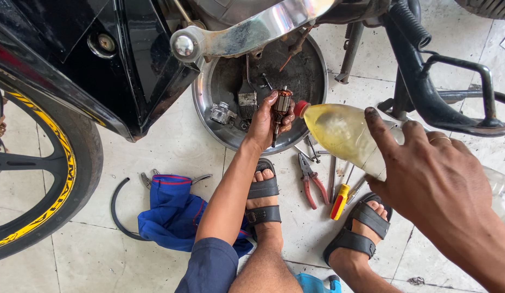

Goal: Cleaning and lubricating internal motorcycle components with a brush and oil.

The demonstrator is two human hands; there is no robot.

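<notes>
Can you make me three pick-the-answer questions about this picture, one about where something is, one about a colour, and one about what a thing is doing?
1. Where does the flat paintbrush with the metal band lie?
A. in the round grey metal pan
B. on the blue cloth
C. on the black tyre

2. What colour is the handle of the screwdriver on the tiled floor?
A. green
B. yellow with red
C. white

3. How is the clear plastic bottle of yellowish liquid held?
A. standing upright
B. upside down on the floor
C. tipped on its side, red cap toward the pan

Answers:
1 A, the brush rests inside the pan beside a small glass jar.
2 B, the handle is yellow with a red end.
3 C, the right hand tilts it toward the coppery motor part gripped by the left hand.
</notes>
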